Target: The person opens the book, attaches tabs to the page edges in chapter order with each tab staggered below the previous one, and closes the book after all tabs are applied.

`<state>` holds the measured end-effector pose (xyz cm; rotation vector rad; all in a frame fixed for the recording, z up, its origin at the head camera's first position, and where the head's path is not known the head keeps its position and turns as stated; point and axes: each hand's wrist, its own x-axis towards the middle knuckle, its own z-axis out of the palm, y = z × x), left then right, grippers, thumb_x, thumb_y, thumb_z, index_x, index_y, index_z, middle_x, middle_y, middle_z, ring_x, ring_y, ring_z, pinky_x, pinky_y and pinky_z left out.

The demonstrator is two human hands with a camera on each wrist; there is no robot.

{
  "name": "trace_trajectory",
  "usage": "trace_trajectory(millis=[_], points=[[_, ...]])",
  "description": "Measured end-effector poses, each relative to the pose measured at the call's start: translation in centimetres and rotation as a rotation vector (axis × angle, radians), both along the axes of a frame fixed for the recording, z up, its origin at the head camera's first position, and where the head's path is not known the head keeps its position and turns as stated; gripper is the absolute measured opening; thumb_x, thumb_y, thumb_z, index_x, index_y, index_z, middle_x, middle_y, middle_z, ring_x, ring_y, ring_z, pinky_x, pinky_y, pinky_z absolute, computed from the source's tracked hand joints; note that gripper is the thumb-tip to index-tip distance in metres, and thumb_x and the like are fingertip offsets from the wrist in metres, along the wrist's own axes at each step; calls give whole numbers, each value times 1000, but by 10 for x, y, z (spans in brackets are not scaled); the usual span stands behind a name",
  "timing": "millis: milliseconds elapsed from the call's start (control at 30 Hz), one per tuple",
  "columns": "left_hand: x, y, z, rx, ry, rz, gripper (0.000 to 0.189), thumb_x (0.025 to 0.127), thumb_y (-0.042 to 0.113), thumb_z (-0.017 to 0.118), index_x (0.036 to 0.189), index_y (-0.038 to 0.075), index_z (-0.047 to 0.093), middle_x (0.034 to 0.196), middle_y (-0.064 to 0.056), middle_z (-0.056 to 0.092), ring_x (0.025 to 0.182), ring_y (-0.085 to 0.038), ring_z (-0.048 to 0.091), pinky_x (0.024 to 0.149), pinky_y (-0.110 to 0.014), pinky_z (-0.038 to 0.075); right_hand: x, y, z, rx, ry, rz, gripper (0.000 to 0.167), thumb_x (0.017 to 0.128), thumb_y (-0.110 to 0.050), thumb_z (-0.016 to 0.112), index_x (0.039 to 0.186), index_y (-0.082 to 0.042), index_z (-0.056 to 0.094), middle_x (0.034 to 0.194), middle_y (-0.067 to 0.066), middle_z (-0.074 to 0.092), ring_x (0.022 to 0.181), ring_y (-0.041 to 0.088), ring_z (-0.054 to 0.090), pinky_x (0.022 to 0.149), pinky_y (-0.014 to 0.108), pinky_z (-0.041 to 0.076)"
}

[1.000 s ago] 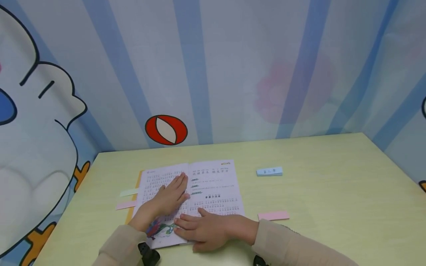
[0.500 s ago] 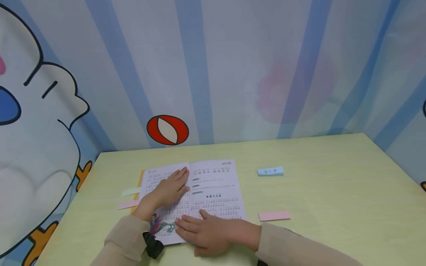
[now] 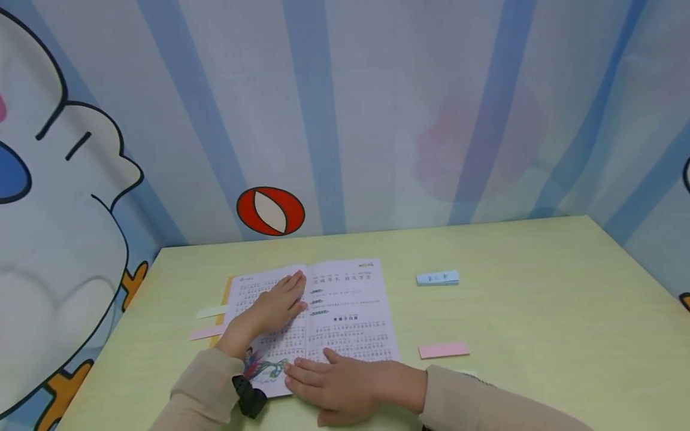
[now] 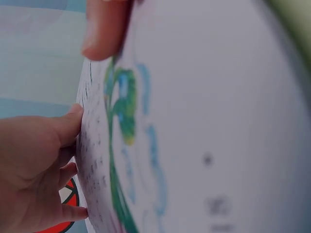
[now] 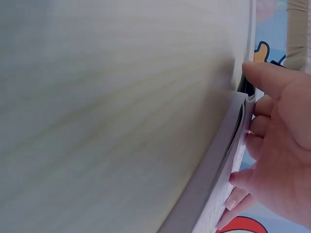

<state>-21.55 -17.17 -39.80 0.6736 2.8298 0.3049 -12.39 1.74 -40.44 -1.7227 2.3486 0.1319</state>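
Note:
An open printed book (image 3: 353,305) with Chinese text lies on the table, a coloured drawing at the foot of its left page. My left hand (image 3: 275,308) rests on the left page, its straight fingers pointing up beside the centre fold. The right hand (image 3: 342,386) lies across the book's near edge by the fold, fingers extended left over the lower pages. In the left wrist view, the left hand (image 4: 34,150) touches the page, and a right fingertip (image 4: 104,29) shows above the drawing. In the right wrist view, the right hand (image 5: 286,126) is against the book's edge (image 5: 214,179).
A pale green tab (image 3: 212,312) and a pink tab (image 3: 206,333) stick out from the book's left side. To the right, a folded blue paper slip (image 3: 437,278) and a pink slip (image 3: 444,350) lie on the pale yellow table (image 3: 539,299). A striped blue backdrop (image 3: 372,120) stands behind.
My left hand has slid slightly up the page along the fold. The right hand has shifted a little toward the near edge, uncovering more text. The slips have stayed put.

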Motion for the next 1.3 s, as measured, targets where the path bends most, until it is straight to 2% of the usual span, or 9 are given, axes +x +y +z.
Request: trace_trajectory(millis=[233, 400, 567, 633, 733, 967, 1300], points=[[1, 5, 7, 2, 22, 44, 62, 94, 27, 53, 145, 0, 28, 152, -13, 21, 139, -35, 17, 101, -66, 19, -7, 5, 6, -86, -117, -22, 60, 98, -36, 42, 149, -15, 20, 155, -1, 11, 140, 9, 8, 108, 44, 25], [-2, 8, 8, 14, 97, 28, 62, 93, 28, 56, 144, 1, 32, 150, -15, 27, 136, -35, 24, 102, -63, 24, -15, 13, 10, -179, -182, -11, 55, 99, -30, 43, 148, -11, 26, 153, 2, 21, 139, 10, 15, 107, 40, 29], [-2, 17, 10, 179, 115, 0, 53, 92, 23, 59, 139, 4, 43, 140, -15, 44, 129, -33, 38, 104, -51, 30, -24, 25, 10, -331, -208, -20, 45, 97, -19, 49, 140, -6, 42, 142, 6, 43, 132, 12, 35, 105, 24, 31], [-1, 22, 12, 254, 88, 10, 48, 91, 21, 60, 136, 6, 48, 135, -12, 49, 126, -30, 43, 104, -48, 32, -27, 31, 12, -377, -242, -60, 41, 96, -16, 51, 136, -5, 48, 135, 4, 50, 127, 11, 42, 103, 22, 32], [1, 31, 13, 313, 59, 17, 42, 91, 18, 61, 131, 7, 53, 131, -9, 53, 121, -28, 48, 101, -45, 37, -32, 41, 13, -426, -276, -128, 36, 94, -15, 54, 129, -6, 55, 126, 1, 58, 119, 10, 49, 99, 22, 37], [2, 47, 15, 353, 21, 0, 38, 88, 13, 64, 126, 7, 57, 123, -9, 57, 107, -25, 56, 90, -42, 46, -44, 67, 12, -471, -330, -290, 28, 92, -14, 59, 119, -8, 63, 116, -3, 62, 110, 7, 54, 92, 24, 43], [2, 63, 13, 390, -5, -28, 40, 88, 14, 64, 127, 9, 56, 121, -9, 58, 105, -24, 56, 91, -39, 46, -53, 107, 7, -520, -334, -430, 25, 89, -10, 62, 114, -6, 65, 111, 1, 64, 100, 11, 59, 87, 31, 48]])
